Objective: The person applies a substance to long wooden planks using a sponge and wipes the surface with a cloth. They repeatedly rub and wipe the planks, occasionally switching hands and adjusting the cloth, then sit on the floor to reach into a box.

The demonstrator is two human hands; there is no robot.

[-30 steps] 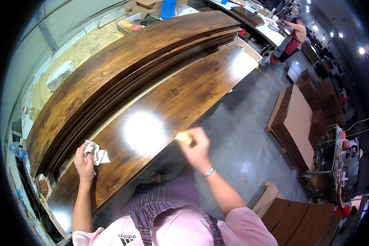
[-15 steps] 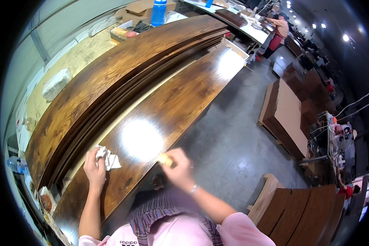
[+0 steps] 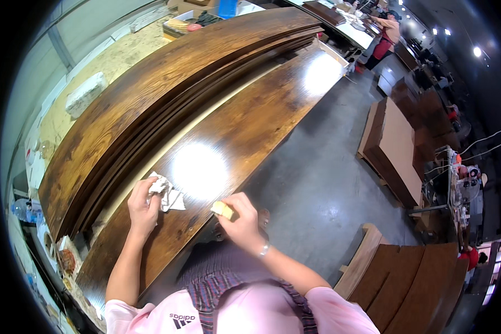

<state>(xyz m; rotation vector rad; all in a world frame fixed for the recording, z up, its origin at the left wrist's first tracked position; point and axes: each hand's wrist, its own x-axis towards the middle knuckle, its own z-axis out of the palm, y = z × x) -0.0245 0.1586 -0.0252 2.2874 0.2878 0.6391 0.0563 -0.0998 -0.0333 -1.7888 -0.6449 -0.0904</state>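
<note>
A long brown wood-grain board [image 3: 250,131] lies in front of me, with a bright glare on its glossy face. My left hand [image 3: 143,210] rests on the board's near part, fingers closed around a crumpled white cloth [image 3: 173,200]; part of the cloth hangs loose over the surface. In my right hand [image 3: 241,224] a small yellow sponge [image 3: 223,209] is pinched between thumb and fingers. That sponge is at the board's right long edge; whether it touches the edge is hard to tell.
To the left, several similar boards form a stack [image 3: 145,78]. Beyond it are a whitish block [image 3: 87,94] and an open box [image 3: 175,29] of odds and ends. Grey floor [image 3: 312,161] lies to the right, with panel stacks [image 3: 392,150] on it. A person [image 3: 385,42] stands far off.
The whole view has shifted, with the scene now higher in the picture. My right hand has drawn the sponge a little nearer along the board's edge. The left hand keeps hold of the cloth.
</note>
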